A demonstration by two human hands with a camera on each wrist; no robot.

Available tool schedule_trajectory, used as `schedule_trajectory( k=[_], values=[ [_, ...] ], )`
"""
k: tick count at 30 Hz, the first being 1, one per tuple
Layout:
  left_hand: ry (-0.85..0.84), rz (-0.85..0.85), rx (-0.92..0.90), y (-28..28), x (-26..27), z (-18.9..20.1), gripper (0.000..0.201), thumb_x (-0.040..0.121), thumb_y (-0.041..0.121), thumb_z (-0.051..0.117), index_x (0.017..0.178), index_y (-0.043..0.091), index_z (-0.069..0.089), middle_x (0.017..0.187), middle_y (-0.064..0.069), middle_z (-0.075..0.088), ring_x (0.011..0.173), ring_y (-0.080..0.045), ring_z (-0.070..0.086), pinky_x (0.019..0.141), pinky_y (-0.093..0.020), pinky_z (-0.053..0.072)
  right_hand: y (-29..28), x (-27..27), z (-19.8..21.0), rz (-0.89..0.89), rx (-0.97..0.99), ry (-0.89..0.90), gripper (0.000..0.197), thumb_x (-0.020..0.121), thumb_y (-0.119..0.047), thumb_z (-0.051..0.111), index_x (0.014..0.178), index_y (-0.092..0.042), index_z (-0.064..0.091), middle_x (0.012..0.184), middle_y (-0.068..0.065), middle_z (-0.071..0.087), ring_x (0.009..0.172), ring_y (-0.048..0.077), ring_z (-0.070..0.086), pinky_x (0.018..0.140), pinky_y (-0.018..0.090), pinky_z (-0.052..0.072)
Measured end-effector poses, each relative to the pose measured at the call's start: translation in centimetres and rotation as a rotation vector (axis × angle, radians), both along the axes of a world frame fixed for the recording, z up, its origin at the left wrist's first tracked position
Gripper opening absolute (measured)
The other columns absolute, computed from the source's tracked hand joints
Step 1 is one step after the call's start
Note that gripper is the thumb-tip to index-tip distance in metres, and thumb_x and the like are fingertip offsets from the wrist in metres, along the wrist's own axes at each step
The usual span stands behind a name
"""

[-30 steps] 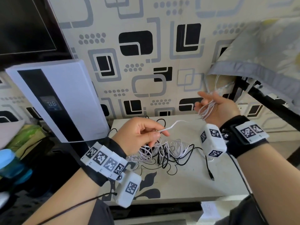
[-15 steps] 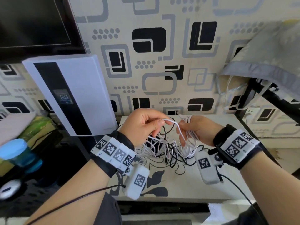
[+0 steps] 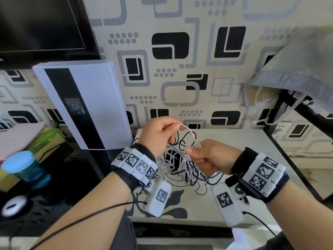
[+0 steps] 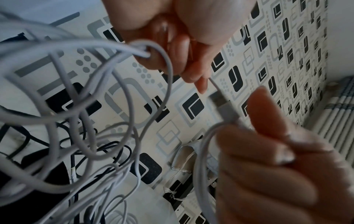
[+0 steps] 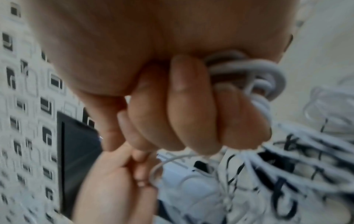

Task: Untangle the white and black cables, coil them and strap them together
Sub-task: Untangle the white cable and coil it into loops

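Cables: we count one white cable [image 3: 191,132], one black cable [image 3: 207,179], tangled mid-table [image 3: 243,141].
Grip: our left hand [image 3: 158,135] pinches the white cable; our right hand [image 3: 210,157] now clenches its loops, lower than before.

It looked like a room in a home. Patterned wallpaper [image 3: 180,56] with black and grey squares covered the far wall, a dark television screen [image 3: 41,24] hung at far left above a white appliance [image 3: 86,105] with a lit display, and grey bedding [image 3: 297,69] draped at right beside the small worktop [image 3: 243,141].

Head view looks down at both hands; wrist views sit close, sharing the somewhat blurred white cable [image 4: 164,84].
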State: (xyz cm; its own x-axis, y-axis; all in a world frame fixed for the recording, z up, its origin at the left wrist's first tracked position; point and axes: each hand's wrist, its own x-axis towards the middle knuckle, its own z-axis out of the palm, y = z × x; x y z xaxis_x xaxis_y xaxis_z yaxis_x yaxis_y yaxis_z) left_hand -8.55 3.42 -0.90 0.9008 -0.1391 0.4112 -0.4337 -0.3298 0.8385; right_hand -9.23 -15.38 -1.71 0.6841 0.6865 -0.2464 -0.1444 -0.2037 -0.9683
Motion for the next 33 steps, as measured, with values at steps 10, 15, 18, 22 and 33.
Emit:
schedule_trajectory(
  k=[10,15,18,22,33],
  values=[
    [0.088,-0.046,0.268,-0.7,0.1,-0.2,0.024,0.090,0.020,0.064,0.067,0.025,0.064,0.048,0.013,0.053,0.046,-0.002,0.045,0.054,-0.019,0.039,-4.8,0.1,3.2,0.215,0.911,0.336,0.047,0.099,-0.037,0.042,0.058,-0.019,0.027,0.044,-0.004,0.018,0.041,0.012,0.012,0.048,0.030,0.012],
    [0.097,-0.001,0.381,0.5,0.5,0.1,0.019,0.091,0.020,0.064,0.072,0.016,0.066,0.059,0.008,0.060,0.054,-0.002,0.053,0.061,-0.017,0.045,-9.8,1.0,3.7,-0.003,1.213,0.336,0.050,0.100,-0.045,0.036,0.058,-0.017,0.037,0.045,0.001,0.027,0.045,0.019,0.022,0.056,0.031,0.022],
    [0.131,-0.003,0.435,0.4,0.3,-0.2,0.022,0.094,0.021,0.059,0.072,0.018,0.064,0.065,0.002,0.067,0.066,-0.015,0.062,0.077,-0.029,0.050,-11.4,1.4,3.6,-0.334,1.331,0.322,0.054,0.096,-0.044,0.044,0.051,-0.014,0.040,0.039,-0.001,0.026,0.038,0.017,0.021,0.051,0.027,0.023],
    [0.151,-0.019,0.398,0.1,0.3,-0.3,0.023,0.096,0.017,0.052,0.075,0.017,0.061,0.070,0.002,0.072,0.071,-0.017,0.066,0.083,-0.034,0.051,-11.2,1.8,3.8,-0.692,1.354,0.263,0.058,0.094,-0.052,0.037,0.046,-0.020,0.030,0.035,-0.005,0.021,0.033,0.012,0.019,0.045,0.021,0.023],
    [0.151,-0.186,0.253,-0.2,-1.4,0.0,0.019,0.100,0.008,0.045,0.086,0.007,0.057,0.036,0.000,0.042,0.035,-0.025,0.046,0.068,-0.029,0.057,-10.6,3.2,2.8,-0.946,1.307,0.217,0.022,0.079,-0.024,0.044,0.058,-0.016,0.044,0.051,-0.004,0.027,0.047,0.016,0.027,0.062,0.028,0.036]
  ],
)
